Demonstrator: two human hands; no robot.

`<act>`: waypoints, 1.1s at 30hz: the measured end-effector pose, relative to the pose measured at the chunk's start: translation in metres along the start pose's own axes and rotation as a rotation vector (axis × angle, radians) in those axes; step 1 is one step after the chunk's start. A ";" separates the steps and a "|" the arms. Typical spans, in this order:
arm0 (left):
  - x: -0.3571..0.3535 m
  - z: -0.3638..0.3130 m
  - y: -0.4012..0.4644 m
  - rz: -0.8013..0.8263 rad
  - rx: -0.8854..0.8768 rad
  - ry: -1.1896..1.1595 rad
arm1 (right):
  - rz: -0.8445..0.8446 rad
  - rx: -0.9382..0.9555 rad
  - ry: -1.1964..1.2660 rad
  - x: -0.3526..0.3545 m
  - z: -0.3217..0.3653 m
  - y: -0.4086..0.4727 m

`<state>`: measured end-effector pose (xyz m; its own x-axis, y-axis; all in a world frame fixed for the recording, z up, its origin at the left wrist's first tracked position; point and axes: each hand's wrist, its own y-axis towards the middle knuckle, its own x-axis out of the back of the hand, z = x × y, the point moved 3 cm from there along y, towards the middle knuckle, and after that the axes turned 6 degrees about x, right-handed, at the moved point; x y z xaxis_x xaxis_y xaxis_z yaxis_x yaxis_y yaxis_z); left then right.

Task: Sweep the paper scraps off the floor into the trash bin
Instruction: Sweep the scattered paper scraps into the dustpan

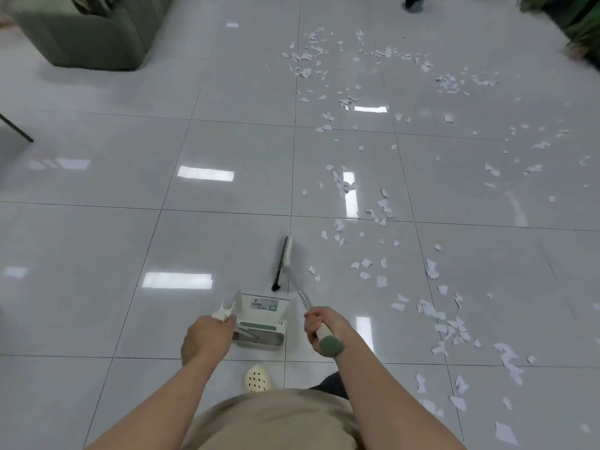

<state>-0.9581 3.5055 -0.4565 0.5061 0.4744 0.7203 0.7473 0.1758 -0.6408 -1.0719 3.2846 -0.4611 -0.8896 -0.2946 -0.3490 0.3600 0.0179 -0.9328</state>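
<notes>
We see the scraps strewn over the floor ahead and to the right of our hands, in a loose band running from the far tiles down past our right arm, well apart from the broom head and the dustpan. Our right hand curls tight round the broom handle near its green end cap, the thin metal shaft slanting forward and left to the head, which lies just beyond the pan. Our left hand grips the dustpan's white handle, where a forked clip sticks up, and holds the pan low before us. Both forearms reach forward and are bare. The scraps are small, white, torn and irregular; the tiles are pale grey, glossy, with dark grout lines and bright ceiling-light reflections. The pan is white plastic with a green strip, the bristles black. A cream perforated shoe shows below.
</notes>
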 end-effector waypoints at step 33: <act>-0.084 -0.237 -0.025 -0.154 -0.114 0.095 | 0.104 0.079 -0.372 -0.069 0.234 0.018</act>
<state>-0.9173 3.2565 -0.4384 0.4161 0.3650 0.8328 0.8602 0.1390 -0.4907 -0.9388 3.0819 -0.4324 -0.6898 -0.6215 -0.3713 0.4765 -0.0037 -0.8792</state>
